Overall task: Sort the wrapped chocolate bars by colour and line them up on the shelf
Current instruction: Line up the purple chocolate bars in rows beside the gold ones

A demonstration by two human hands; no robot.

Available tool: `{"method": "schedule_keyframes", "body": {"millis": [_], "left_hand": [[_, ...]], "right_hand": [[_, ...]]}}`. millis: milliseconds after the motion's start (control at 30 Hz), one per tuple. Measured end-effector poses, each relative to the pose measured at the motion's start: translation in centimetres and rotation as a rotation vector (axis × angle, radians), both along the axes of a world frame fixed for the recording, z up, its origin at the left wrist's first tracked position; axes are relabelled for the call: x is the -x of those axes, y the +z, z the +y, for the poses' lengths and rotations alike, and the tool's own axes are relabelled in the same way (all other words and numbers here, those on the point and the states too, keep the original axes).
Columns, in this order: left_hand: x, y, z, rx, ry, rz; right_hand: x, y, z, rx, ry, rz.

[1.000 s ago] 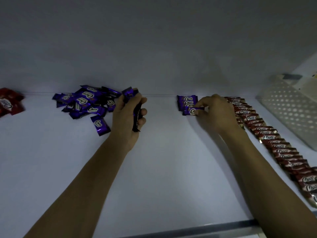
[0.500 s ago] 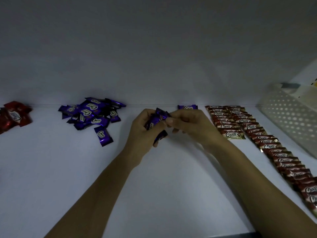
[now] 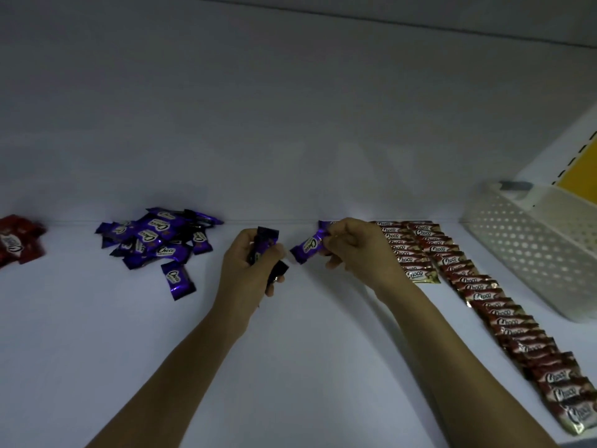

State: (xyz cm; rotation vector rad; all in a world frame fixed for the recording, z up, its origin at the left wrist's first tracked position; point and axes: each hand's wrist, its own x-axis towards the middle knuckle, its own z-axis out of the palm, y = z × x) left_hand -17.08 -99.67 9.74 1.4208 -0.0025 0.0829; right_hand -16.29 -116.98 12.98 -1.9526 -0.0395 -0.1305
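On the white shelf, my left hand grips a small bunch of purple chocolate bars, held upright above the shelf. Just to its right, my right hand pinches one purple bar by its end, tilted in the air. A loose heap of purple bars lies at the back left, with one stray purple bar in front of it. Behind my right hand the start of a purple row peeks out. Brown bars run in lined-up rows along the right side.
Red bars lie in a pile at the far left edge. A white perforated basket stands at the right against the shelf's side wall. The shelf's back wall rises just behind the bars.
My right hand left the purple row at the back, met my left hand and took one purple bar from its bunch. The two hands have now drawn apart.
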Motion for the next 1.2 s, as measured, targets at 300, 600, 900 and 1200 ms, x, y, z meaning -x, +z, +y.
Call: {"method": "schedule_keyframes", "body": {"millis": [300,600,900,1200], "left_hand": [[0.1,0.0,-0.1,0.010,0.020,-0.013],[-0.1,-0.3,0.0,-0.033,0.010,-0.016],[-0.1,-0.2,-0.2,-0.028,-0.003,-0.015],[0.0,-0.2,-0.2,-0.057,-0.013,-0.011]], "right_hand": [[-0.5,-1.7,-0.7,0.818,-0.109,-0.227],[-0.6,-1.8,-0.5,0.770,-0.032,-0.106],[-0.7,0.0,-1.1,-0.184,-0.036,-0.064],[-1.4,-0.1,-2.9,0.119,-0.099,-0.103]]}}
